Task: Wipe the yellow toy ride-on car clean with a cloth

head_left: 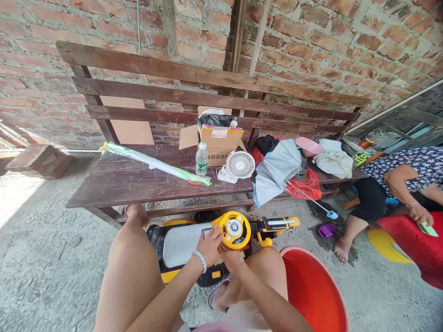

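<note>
A yellow and black toy ride-on digger lies on the concrete between my knees. Its yellow steering wheel points up at me. My left hand, with a bead bracelet at the wrist, has its fingers on the wheel's left rim. From below, my right hand is closed on the underside of the wheel. The toy's yellow arm sticks out to the right.
A dark wooden bench ahead carries a water bottle, a small white fan, a cardboard box, a folded umbrella and clothes. A red basin sits at my right knee. Another person sits at right.
</note>
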Action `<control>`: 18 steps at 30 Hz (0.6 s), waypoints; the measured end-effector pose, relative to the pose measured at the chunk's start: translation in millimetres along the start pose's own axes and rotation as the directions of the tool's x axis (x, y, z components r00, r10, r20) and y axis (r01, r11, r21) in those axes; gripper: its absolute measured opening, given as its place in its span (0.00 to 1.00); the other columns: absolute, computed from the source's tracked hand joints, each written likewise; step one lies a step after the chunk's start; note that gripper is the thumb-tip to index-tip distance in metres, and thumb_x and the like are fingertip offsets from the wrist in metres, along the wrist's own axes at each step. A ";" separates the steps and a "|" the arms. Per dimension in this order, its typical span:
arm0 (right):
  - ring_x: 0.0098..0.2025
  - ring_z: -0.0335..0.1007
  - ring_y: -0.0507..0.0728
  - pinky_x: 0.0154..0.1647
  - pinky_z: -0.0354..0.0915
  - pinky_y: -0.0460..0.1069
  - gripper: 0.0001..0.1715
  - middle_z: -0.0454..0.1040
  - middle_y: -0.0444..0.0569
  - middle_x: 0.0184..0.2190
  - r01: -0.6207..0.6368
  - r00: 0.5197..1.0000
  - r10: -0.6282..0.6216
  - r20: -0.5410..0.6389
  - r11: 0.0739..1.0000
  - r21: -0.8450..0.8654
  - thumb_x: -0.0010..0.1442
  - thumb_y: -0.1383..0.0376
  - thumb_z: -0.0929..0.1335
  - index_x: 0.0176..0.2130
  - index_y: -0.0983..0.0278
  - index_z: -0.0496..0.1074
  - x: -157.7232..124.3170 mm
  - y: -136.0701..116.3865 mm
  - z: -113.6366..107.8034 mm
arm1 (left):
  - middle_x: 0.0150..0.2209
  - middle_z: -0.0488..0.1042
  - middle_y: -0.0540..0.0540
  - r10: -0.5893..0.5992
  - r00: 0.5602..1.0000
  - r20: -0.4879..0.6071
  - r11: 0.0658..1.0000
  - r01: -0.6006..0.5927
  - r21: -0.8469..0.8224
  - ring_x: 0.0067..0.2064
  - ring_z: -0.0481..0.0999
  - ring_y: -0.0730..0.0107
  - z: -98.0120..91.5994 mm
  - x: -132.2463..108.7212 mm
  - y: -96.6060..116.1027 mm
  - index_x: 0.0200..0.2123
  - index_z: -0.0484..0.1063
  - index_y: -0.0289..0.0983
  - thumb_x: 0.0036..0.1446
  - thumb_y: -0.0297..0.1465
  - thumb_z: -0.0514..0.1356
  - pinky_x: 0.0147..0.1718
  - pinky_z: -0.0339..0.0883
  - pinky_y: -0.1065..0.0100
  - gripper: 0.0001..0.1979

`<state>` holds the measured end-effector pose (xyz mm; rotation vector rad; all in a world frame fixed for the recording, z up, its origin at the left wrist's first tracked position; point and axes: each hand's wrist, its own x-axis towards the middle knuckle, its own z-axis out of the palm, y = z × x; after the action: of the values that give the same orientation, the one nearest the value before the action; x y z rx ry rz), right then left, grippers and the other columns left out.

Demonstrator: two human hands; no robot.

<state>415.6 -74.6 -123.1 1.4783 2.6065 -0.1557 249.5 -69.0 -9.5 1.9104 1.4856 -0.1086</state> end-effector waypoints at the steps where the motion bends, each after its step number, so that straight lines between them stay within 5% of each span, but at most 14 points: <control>1: 0.61 0.78 0.66 0.63 0.74 0.60 0.33 0.80 0.64 0.58 -0.032 0.999 0.032 0.043 0.999 0.006 0.63 0.79 0.64 0.64 0.64 0.76 -5.2 6.0 -2.9 | 0.81 0.46 0.46 -0.002 1.000 -0.005 1.000 0.002 -0.008 0.81 0.47 0.50 1.8 1.4 0.2 0.76 0.59 0.44 0.57 0.22 0.55 0.76 0.47 0.36 0.43; 6: 0.57 0.79 0.66 0.60 0.75 0.61 0.30 0.82 0.58 0.58 -0.069 0.987 0.060 0.150 0.996 0.052 0.65 0.77 0.64 0.60 0.60 0.78 -29.9 13.9 -5.1 | 0.79 0.56 0.45 0.009 0.997 -0.071 0.984 -0.021 -0.180 0.80 0.51 0.54 4.8 9.6 -14.6 0.72 0.68 0.40 0.60 0.24 0.53 0.78 0.51 0.49 0.36; 10: 0.69 0.68 0.67 0.66 0.70 0.64 0.35 0.70 0.58 0.70 0.067 0.992 -0.079 0.095 0.990 0.122 0.67 0.74 0.64 0.69 0.59 0.70 -22.5 -7.3 0.5 | 0.74 0.67 0.45 -0.023 0.945 -0.326 0.955 -0.077 -0.288 0.78 0.56 0.58 -19.3 -10.1 -67.5 0.73 0.66 0.39 0.63 0.27 0.51 0.78 0.51 0.50 0.35; 14: 0.73 0.62 0.68 0.72 0.62 0.67 0.36 0.66 0.63 0.73 0.034 0.997 -0.043 0.064 0.991 0.130 0.68 0.75 0.61 0.72 0.63 0.68 21.3 -33.6 5.4 | 0.74 0.65 0.40 -0.363 0.735 -0.572 0.930 0.245 -0.276 0.79 0.54 0.48 -43.6 -65.3 -150.2 0.69 0.69 0.37 0.59 0.28 0.56 0.77 0.53 0.45 0.34; 16: 0.73 0.62 0.72 0.71 0.60 0.71 0.36 0.66 0.69 0.71 -0.090 0.993 0.080 0.092 0.990 0.109 0.67 0.76 0.60 0.71 0.68 0.69 43.6 -46.8 11.4 | 0.73 0.66 0.36 -0.549 0.616 -0.565 0.836 0.426 -0.347 0.78 0.57 0.45 -41.5 -93.6 -185.1 0.69 0.68 0.34 0.58 0.29 0.57 0.76 0.55 0.46 0.34; 18: 0.71 0.64 0.75 0.68 0.61 0.75 0.35 0.68 0.75 0.68 -0.150 0.982 0.137 0.131 0.984 0.097 0.66 0.76 0.60 0.69 0.72 0.70 57.4 -60.9 20.8 | 0.69 0.71 0.31 -0.698 0.552 -0.456 0.716 0.540 -0.442 0.75 0.64 0.45 -28.8 -111.3 -207.5 0.68 0.66 0.28 0.56 0.29 0.57 0.73 0.61 0.49 0.35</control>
<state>335.7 -60.6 -152.3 1.6289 2.4181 -0.3632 20.1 -124.3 -33.9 1.1387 2.4470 0.3958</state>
